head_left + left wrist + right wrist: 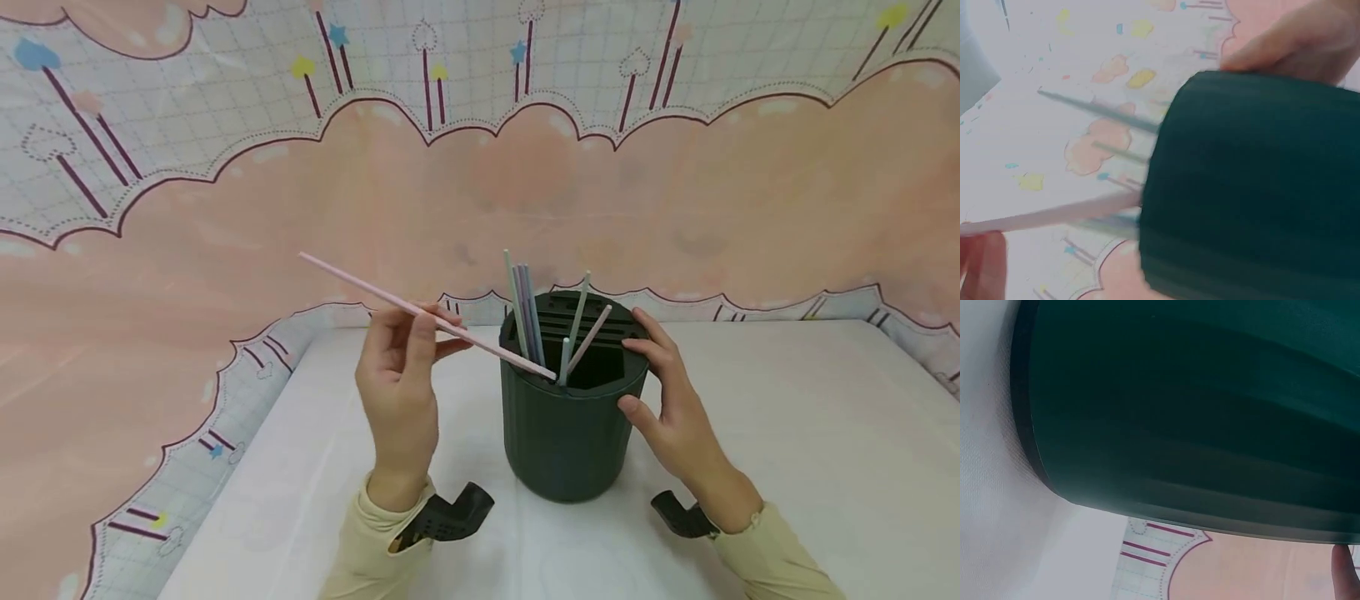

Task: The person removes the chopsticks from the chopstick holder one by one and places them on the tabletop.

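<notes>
A pink stick (420, 313) is pinched between thumb and fingers of the left hand (397, 383), its low end resting at the rim of the dark green holder (570, 433), its high end slanting up to the left. The holder stands on the white desk (787, 467), near its middle, with bare surface on every side and the far edge meeting a pink patterned backdrop (225, 250). Several pale sticks (525, 312) are seen upright or leaning in the holder's slots. The holder's right side is cupped by the right hand (671, 408), fingers curved round the wall. The slotted top is shown only by the head view; in the left wrist view the stick is blurred, and in the right wrist view little besides the ribbed green wall (1197, 406) is shown.
</notes>
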`<state>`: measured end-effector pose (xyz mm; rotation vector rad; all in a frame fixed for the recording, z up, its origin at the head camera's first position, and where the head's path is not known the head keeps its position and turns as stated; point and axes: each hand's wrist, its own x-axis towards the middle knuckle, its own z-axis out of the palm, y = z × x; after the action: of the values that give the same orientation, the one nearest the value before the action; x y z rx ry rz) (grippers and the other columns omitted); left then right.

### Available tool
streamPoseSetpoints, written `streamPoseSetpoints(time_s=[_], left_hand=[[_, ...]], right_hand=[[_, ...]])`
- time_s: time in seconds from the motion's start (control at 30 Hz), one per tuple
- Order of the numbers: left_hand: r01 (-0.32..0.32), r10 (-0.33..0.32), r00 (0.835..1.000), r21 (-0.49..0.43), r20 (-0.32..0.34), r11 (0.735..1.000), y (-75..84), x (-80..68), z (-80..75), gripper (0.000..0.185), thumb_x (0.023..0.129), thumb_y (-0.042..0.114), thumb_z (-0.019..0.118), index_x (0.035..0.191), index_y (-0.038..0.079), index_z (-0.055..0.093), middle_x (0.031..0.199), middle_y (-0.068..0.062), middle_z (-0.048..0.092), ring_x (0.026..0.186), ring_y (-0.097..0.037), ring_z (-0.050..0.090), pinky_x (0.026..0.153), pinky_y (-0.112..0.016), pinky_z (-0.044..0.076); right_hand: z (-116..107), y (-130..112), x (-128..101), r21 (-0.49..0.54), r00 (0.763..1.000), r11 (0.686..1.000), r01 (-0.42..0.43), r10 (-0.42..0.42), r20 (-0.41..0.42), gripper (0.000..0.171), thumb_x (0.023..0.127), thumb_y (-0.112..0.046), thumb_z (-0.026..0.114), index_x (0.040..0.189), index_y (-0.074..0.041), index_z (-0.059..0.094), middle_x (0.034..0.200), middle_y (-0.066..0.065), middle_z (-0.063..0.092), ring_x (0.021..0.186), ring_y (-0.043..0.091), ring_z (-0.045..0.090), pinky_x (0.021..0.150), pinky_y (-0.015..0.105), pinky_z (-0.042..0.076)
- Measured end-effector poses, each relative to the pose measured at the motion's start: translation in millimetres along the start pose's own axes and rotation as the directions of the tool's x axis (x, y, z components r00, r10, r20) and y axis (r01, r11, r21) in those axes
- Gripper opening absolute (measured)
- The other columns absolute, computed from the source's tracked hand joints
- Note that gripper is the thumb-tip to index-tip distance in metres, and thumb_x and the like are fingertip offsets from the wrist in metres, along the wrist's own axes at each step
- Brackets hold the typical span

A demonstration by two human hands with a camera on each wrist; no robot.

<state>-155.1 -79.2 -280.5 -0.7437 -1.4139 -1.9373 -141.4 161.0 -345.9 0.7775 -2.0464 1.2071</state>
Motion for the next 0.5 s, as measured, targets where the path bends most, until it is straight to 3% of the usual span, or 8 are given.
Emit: streamPoseSetpoints(time_s=[0.13,0.27,0.4,0.5], left_hand=[[-0.069,0.057,0.993,-0.110,-0.106,0.992,3.0,7.8,-8.3,0.011,0.092,-0.002,0.043,0.098,-0.010,0.048,0.085,-0.022,0.054,0.076,-0.031,0.057,0.062,-0.042,0.052],[-0.068,0.033,0.987,-0.227,-0.154,0.971,3.4,13.1,-16.4,0.012,0.092,-0.002,0.042,0.099,-0.010,0.047,0.083,-0.022,0.053,0.074,-0.029,0.057,0.060,-0.040,0.052],[0.030,-0.058,0.992,-0.246,-0.109,0.969,3.9,12.6,-25.5,0.014,0.091,-0.002,0.044,0.100,-0.012,0.048,0.082,-0.020,0.055,0.073,-0.027,0.058,0.059,-0.038,0.052],[0.147,-0.154,0.987,-0.164,-0.033,0.976,4.3,11.5,-31.2,0.015,0.091,0.002,0.047,0.100,-0.010,0.051,0.082,-0.018,0.057,0.072,-0.026,0.058,0.058,-0.037,0.052]], right_hand=[[-4.7,-3.4,1.0,-0.015,1.000,1.000,-0.001,0.000,-0.010,0.065,0.089,-0.045,0.046,0.122,0.010,0.034,0.142,0.022,0.019,0.130,0.036,0.018,0.103,0.021,0.020],[-5.9,-1.5,-0.9,-0.016,1.000,1.000,0.000,0.000,-0.015,0.065,0.089,-0.045,0.046,0.123,0.010,0.035,0.141,0.023,0.020,0.129,0.035,0.020,0.103,0.022,0.021],[-2.8,0.2,-3.3,-0.011,1.000,1.000,-0.002,0.002,-0.007,0.065,0.089,-0.045,0.046,0.123,0.009,0.035,0.140,0.024,0.021,0.129,0.036,0.021,0.103,0.023,0.020],[-0.6,-0.2,-2.9,-0.012,1.000,1.000,0.002,-0.002,0.007,0.064,0.090,-0.044,0.046,0.123,0.009,0.035,0.140,0.025,0.021,0.128,0.037,0.021,0.103,0.022,0.019]])
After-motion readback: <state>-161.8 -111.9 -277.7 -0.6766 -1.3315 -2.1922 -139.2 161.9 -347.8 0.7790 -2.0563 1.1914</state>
